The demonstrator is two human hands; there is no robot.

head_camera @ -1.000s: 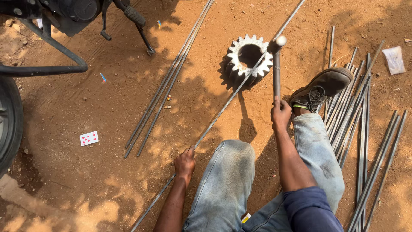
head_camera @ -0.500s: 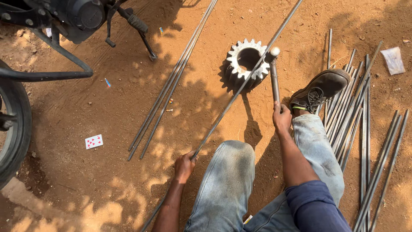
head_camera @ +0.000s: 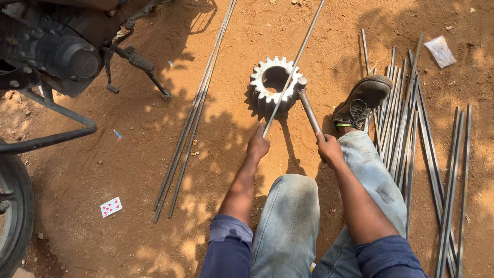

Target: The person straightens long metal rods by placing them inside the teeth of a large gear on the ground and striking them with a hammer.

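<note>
Left hand [head_camera: 259, 145] clenched on a long thin steel rod [head_camera: 293, 69] laid across the toothed gear [head_camera: 274, 82] on the dirt. Right hand [head_camera: 329, 148] grips a hammer [head_camera: 307, 105] beside the gear. Risk: rod skids off the teeth; a glancing blow could hit fingers or the nearby shoe [head_camera: 363, 100].

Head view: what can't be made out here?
- Long rod: far end cut off by the top edge; near end covered by the left hand.
- Hammer: handle end hidden in the right hand.
- Motorcycle: cut off by the left and top edges.
- Playing card: pips too small to count.
</note>
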